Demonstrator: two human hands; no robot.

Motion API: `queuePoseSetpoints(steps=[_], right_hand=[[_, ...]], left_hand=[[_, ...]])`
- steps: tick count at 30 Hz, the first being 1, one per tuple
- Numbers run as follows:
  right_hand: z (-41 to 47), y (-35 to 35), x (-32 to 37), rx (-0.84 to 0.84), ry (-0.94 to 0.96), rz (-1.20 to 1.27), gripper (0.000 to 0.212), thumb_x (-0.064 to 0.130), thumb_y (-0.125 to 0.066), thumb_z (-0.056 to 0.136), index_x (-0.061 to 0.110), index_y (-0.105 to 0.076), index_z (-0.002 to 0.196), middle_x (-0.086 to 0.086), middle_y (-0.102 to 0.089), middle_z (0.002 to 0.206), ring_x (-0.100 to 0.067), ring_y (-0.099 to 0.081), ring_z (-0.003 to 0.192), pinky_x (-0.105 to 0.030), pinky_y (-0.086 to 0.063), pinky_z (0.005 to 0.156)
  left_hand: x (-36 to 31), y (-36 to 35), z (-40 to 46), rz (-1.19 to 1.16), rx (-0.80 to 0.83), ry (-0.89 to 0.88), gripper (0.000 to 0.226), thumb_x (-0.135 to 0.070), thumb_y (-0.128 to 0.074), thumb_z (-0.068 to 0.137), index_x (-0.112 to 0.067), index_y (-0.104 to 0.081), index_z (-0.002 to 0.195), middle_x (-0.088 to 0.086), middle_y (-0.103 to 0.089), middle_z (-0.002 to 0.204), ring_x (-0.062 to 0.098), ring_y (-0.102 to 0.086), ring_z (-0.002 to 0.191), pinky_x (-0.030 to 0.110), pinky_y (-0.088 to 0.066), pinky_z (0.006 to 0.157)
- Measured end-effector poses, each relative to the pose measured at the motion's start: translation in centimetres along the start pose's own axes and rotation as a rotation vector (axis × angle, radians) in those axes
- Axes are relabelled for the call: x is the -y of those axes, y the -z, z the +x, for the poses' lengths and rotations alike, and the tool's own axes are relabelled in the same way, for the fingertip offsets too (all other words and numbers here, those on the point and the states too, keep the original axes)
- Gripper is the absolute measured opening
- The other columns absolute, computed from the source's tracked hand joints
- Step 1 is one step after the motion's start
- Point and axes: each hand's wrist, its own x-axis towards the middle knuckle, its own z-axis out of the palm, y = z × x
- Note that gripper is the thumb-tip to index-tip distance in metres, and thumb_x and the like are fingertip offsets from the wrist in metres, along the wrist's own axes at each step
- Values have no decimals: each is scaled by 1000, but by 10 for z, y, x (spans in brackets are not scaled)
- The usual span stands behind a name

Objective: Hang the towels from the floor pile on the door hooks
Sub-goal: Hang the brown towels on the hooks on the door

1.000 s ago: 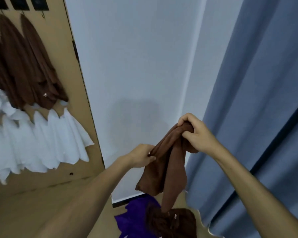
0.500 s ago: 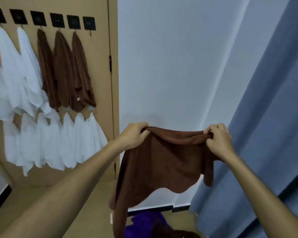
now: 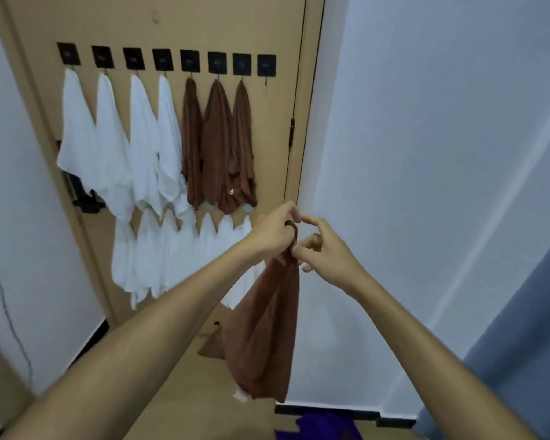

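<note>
A brown towel (image 3: 261, 331) hangs bunched from my left hand (image 3: 275, 231), which grips its top corner in front of the door edge. My right hand (image 3: 323, 252) is right beside it, fingers loosely curled, thumb and fingertips touching the towel's top. On the tan door (image 3: 204, 20) a row of black square hooks holds several white towels (image 3: 115, 144) and three brown towels (image 3: 219, 147). The rightmost hook (image 3: 266, 66) is bare. A lower row carries more white towels (image 3: 159, 258). The purple cloth of the floor pile (image 3: 324, 428) shows at the bottom edge.
A white wall (image 3: 426, 154) runs to the right of the door, with a black baseboard at its foot. A grey-blue curtain (image 3: 521, 360) hangs at the far right. A black door handle (image 3: 83, 198) sticks out at the door's left edge.
The towel was stretched wide between both hands; now it hangs gathered from my left hand, and my right hand has come in beside it. The view has swung left toward the door.
</note>
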Motion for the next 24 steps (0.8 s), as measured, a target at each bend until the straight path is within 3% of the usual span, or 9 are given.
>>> queuePoseSetpoints(steps=[4,8,10,12,15,19,21,24], right_hand=[[23,-43,24,-7,10,-58,60,55,-71,67,36,-40,115,11,-66,85,5,-63,74,-10,-45,59],[44,-75,36,-132,65,-202,24,34,-68,82,22,-50,92,13,-60,79,-2,-58,72,-13,-41,56],[53,-85,41,-163,113,-268,9,20,-62,87,19,-53,84,11,-58,75,-9,-57,70,-15,-42,55],[61,-91,46,-192,149,-309,8,13,-58,88,17,-55,81,9,-57,73,-10,-55,69,-14,-40,55],[74,-96,58,-226,198,-351,13,11,-58,87,19,-57,78,12,-54,75,-2,-50,71,-11,-36,61],[89,-102,69,-101,37,-90,15,10,-55,89,18,-57,77,-2,-61,80,-17,-53,72,-28,-42,67],[94,-103,74,-30,-15,83,19,6,-52,91,17,-57,76,-7,-59,81,-20,-51,76,-34,-40,71],[105,-101,80,9,20,115,21,4,-50,92,16,-56,75,2,-57,74,-13,-50,71,-26,-39,70]], left_hand=[[21,44,-3,-178,-19,119,34,3,-34,77,-15,-61,88,7,-71,67,21,-68,79,36,-57,70],[41,75,-5,-233,-30,154,36,7,-44,76,-12,-65,97,11,-70,93,23,-71,84,36,-60,76],[52,89,-8,-113,-49,102,33,4,-47,80,-14,-64,102,10,-68,95,20,-72,75,34,-61,74],[63,103,-10,88,-77,7,24,-3,-50,86,-14,-65,102,7,-70,84,15,-72,71,32,-60,73],[80,121,-10,322,-95,-103,17,-17,-51,93,-14,-66,100,-2,-61,74,18,-66,83,30,-51,73],[96,141,-3,373,-87,-187,18,-28,-54,93,-13,-64,95,4,-48,95,15,-49,91,25,-36,77],[99,155,2,286,-24,-192,20,-32,-55,93,-13,-61,87,0,-52,88,11,-47,83,22,-33,71],[103,172,7,131,92,-157,24,-36,-56,91,-20,-51,74,-6,-50,72,10,-45,69,26,-34,66]])
